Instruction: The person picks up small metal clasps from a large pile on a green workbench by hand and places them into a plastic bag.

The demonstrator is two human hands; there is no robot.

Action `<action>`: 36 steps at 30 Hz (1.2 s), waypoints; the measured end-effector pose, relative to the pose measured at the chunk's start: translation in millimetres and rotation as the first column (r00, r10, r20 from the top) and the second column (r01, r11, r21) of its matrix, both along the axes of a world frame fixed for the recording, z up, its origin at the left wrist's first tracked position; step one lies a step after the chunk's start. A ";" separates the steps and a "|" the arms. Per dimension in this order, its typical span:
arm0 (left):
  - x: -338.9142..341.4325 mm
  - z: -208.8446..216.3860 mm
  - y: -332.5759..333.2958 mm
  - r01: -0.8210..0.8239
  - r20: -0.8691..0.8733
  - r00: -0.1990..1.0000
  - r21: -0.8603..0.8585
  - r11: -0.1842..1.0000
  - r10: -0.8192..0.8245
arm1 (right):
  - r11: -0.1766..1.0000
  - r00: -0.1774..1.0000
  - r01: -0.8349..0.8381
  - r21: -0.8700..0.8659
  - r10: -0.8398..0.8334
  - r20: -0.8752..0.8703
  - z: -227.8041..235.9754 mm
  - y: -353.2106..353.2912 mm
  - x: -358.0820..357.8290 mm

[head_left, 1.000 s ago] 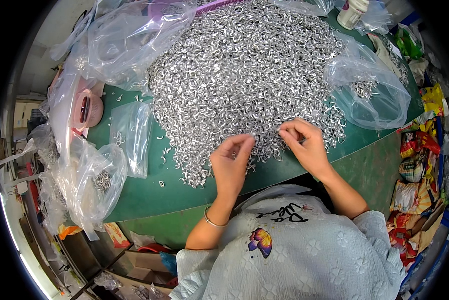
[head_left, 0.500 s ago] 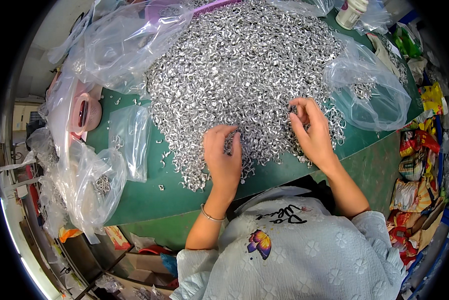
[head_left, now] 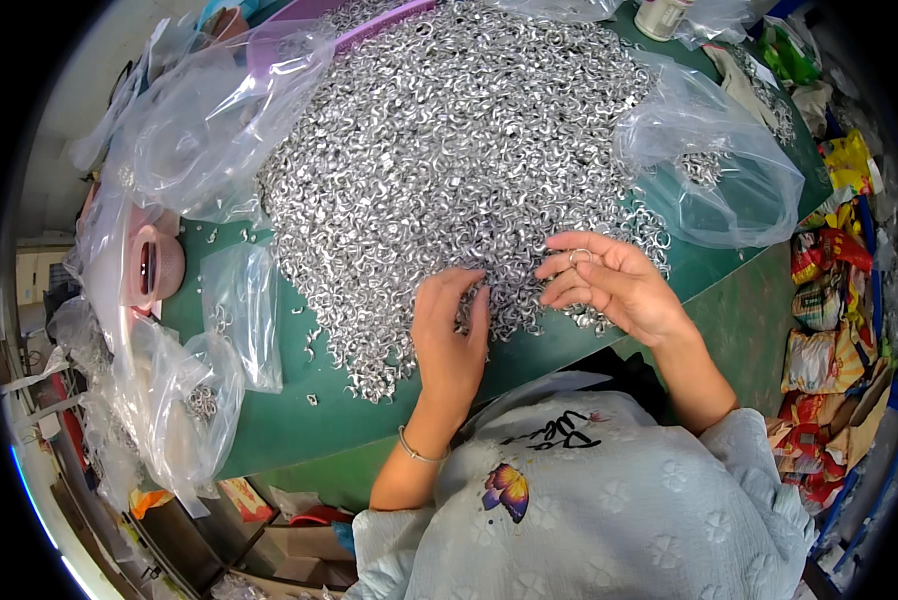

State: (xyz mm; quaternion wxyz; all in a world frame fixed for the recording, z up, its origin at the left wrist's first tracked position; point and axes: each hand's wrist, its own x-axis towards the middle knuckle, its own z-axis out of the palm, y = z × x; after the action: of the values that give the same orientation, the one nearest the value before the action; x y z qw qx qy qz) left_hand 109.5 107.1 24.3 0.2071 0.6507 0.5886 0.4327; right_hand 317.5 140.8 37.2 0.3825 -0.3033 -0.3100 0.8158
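A broad heap of small curved silver metal pieces (head_left: 419, 150) covers much of the green table. At the heap's near edge is my left hand (head_left: 449, 330), its fingers curled toward the thumb; whatever lies between the tips is too small to make out. To its right, my right hand (head_left: 619, 290) is raised over the near right part of the heap, palm partly turned up. Between its thumb and fingers it pinches a small silver metal ring (head_left: 580, 257). The other fingers are spread and bent, pointing left toward my left hand.
Clear plastic bags lie left (head_left: 244, 315) and right (head_left: 714, 160) of the heap, some with metal pieces inside. A pink basket (head_left: 159, 265) stands at the left, a purple tray (head_left: 384, 25) at the far side, a white bottle (head_left: 661, 15) at the far right. Colourful packets (head_left: 819, 310) line the right.
My right hand has come down and left, nearer my left hand, and turned its palm up, showing the ring. My left hand stays almost in place. The view has shifted slightly.
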 end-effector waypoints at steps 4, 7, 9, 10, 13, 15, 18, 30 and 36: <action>0.7 2.4 -1.7 0.030 -0.023 0.999 -0.002 1.000 -0.030 | 0.999 1.000 -0.030 -0.043 0.030 0.007 7.7 1.6 -0.4; -2.8 -1.0 -4.9 0.001 -0.016 1.000 -0.004 1.000 -0.001 | 0.995 0.995 -0.081 -0.051 0.083 0.052 13.2 15.0 3.1; -4.5 1.2 -5.8 0.001 -0.020 1.000 -0.014 1.000 -0.001 | 0.993 0.992 -0.121 -0.010 0.122 0.041 7.6 29.6 11.4; -6.8 1.5 -7.5 -0.005 -0.016 1.000 -0.015 1.000 0.005 | 0.996 0.989 -0.092 0.011 0.090 0.114 13.4 36.9 7.0; -10.6 6.0 -13.1 -0.012 0.045 0.999 -0.106 0.994 0.017 | 0.997 0.989 -0.068 0.033 0.063 0.132 9.4 60.8 6.5; -12.8 6.1 -14.2 -0.014 0.057 0.998 -0.121 0.993 0.021 | 0.999 0.994 -0.006 0.041 0.001 0.112 16.5 76.7 2.0; -14.5 5.9 -13.9 0.002 0.082 0.997 -0.127 0.992 0.008 | 0.977 0.977 0.215 0.003 -0.215 -0.016 29.2 124.8 -9.7; -26.4 -6.1 -31.0 -0.086 -0.056 0.995 -0.055 0.995 0.083 | 0.740 0.742 -0.031 0.671 -0.433 0.512 41.9 147.0 -10.6; -13.8 -9.2 -52.2 -0.094 -0.147 0.986 -0.061 0.994 0.084 | 0.598 0.425 -0.464 0.654 -0.498 0.756 18.7 21.3 22.8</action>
State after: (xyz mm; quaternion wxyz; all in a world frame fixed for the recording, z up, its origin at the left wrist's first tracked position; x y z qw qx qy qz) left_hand 95.7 54.9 15.1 0.1665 0.6460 0.6448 0.3730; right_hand 340.4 162.1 55.9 0.2531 -0.4864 -0.7890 0.2772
